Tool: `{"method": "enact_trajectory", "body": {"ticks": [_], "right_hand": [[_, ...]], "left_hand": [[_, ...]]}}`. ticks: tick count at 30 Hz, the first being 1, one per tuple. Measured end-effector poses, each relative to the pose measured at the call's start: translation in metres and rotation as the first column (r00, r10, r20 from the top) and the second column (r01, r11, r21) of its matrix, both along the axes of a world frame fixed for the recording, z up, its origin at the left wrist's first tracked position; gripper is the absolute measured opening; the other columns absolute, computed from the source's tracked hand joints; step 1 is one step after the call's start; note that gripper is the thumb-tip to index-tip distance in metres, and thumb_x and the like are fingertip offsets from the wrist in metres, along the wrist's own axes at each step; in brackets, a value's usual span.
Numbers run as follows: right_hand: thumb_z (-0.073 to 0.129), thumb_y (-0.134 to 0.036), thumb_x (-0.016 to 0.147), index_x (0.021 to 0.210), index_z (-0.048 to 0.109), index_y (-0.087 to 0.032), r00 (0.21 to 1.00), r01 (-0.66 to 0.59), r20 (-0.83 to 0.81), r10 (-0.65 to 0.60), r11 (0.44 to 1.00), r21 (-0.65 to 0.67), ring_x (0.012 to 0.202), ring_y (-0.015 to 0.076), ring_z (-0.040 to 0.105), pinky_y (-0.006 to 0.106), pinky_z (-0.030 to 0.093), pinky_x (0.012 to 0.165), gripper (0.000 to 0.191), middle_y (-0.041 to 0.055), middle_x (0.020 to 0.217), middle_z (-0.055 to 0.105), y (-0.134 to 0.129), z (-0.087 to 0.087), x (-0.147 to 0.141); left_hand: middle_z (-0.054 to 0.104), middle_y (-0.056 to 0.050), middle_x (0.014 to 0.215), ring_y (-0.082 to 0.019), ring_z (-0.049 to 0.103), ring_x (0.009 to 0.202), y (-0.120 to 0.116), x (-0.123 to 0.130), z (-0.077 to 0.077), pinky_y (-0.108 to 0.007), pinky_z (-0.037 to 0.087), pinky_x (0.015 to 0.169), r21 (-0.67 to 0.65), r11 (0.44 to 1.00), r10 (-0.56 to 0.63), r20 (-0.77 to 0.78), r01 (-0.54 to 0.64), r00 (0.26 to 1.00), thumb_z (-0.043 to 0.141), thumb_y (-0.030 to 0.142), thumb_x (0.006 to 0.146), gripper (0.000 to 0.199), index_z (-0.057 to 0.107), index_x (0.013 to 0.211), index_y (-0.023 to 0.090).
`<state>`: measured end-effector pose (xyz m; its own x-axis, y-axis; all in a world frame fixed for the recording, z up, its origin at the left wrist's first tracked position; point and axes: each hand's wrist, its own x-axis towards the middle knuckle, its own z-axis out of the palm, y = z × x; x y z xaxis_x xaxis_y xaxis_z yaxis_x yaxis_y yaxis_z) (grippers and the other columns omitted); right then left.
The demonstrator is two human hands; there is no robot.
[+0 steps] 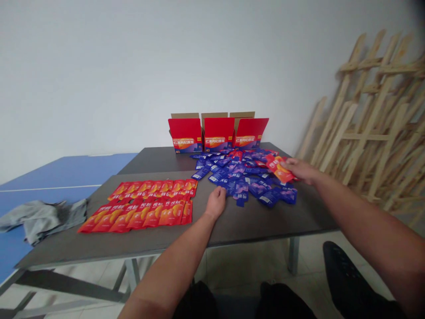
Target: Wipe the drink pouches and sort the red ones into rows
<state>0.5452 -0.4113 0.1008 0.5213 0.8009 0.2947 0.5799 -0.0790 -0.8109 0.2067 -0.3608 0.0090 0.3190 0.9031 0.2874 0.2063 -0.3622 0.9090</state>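
Observation:
My right hand [300, 170] reaches over the far right of a heap of loose blue sachets [247, 179] and grips a few red-and-orange sachets [280, 169] between fingers and thumb. My left hand [215, 203] rests at the heap's near edge, its bunched fingertips against the blue sachets. Whether it holds one is hidden. To its left, red sachets [142, 208] lie flat in two overlapping rows on the dark grey table [252, 226].
Several red cartons [219, 134] with raised flaps stand along the table's far edge. A grey cloth [43, 220] lies on a blue table-tennis table [66, 173] at left. A wooden lattice [368, 124] leans against the white wall at right.

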Motion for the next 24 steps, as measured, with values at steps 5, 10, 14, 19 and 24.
{"method": "enact_trajectory", "body": {"ticks": [5, 10, 14, 19, 24], "right_hand": [[0.073, -0.053, 0.07, 0.064, 0.06, -0.02, 0.899, -0.429, 0.116, 0.422, 0.902, 0.039, 0.055, 0.0111, 0.045, 0.023, 0.034, 0.052, 0.036, -0.0036, 0.057, 0.054, 0.023, -0.007, -0.094], [0.076, -0.042, 0.068, 0.07, 0.062, -0.024, 0.74, -0.672, 0.194, 0.644, 0.713, 0.2, 0.066, 0.0162, 0.054, 0.029, 0.044, 0.065, 0.023, -0.0026, 0.065, 0.061, 0.032, -0.028, -0.159], [0.076, -0.038, 0.068, 0.073, 0.063, -0.023, 0.842, -0.525, 0.019, 0.539, 0.812, 0.255, 0.07, 0.0164, 0.058, 0.031, 0.047, 0.069, 0.02, -0.0015, 0.072, 0.064, 0.038, -0.045, -0.172], [0.078, -0.037, 0.068, 0.09, 0.062, -0.023, 0.695, -0.337, -0.6, 0.396, 0.917, 0.214, 0.076, 0.0167, 0.064, 0.03, 0.052, 0.064, 0.031, 0.0022, 0.089, 0.068, 0.034, -0.067, -0.187], [0.074, -0.024, 0.075, 0.09, 0.062, -0.023, 0.322, -0.322, -0.842, 0.432, 0.887, 0.332, 0.074, 0.011, 0.066, 0.023, 0.054, 0.067, 0.019, -0.0016, 0.086, 0.07, 0.039, -0.07, -0.201]], "left_hand": [[0.054, 0.005, 0.055, -0.009, 0.044, 0.049, -0.004, 0.0, 0.001, -0.021, 0.034, 0.056, -0.137, 0.984, -0.092, 0.138, 0.111, 0.986, 0.039, 0.052, 0.091, 0.038, 0.054, 0.096, 0.017], [0.062, 0.004, 0.06, -0.006, 0.038, 0.038, -0.008, 0.002, 0.004, -0.02, 0.027, 0.045, -0.228, 0.96, -0.092, 0.281, 0.16, 0.955, 0.053, 0.061, 0.082, 0.055, 0.047, 0.114, 0.017], [0.062, 0.002, 0.059, -0.006, 0.038, 0.036, -0.007, 0.003, 0.005, -0.021, 0.027, 0.042, -0.238, 0.963, -0.029, 0.372, 0.125, 0.928, 0.049, 0.065, 0.082, 0.05, 0.052, 0.091, 0.016], [0.055, 0.0, 0.05, -0.007, 0.04, 0.039, -0.004, 0.001, 0.007, -0.022, 0.033, 0.047, -0.176, 0.984, 0.043, 0.39, 0.029, 0.92, 0.034, 0.069, 0.086, 0.06, 0.055, 0.071, 0.015], [0.044, 0.002, 0.043, -0.009, 0.041, 0.041, -0.004, 0.001, 0.005, -0.022, 0.035, 0.049, -0.144, 0.989, 0.006, 0.314, 0.042, 0.949, 0.027, 0.067, 0.09, 0.066, 0.06, 0.069, 0.015]]}}
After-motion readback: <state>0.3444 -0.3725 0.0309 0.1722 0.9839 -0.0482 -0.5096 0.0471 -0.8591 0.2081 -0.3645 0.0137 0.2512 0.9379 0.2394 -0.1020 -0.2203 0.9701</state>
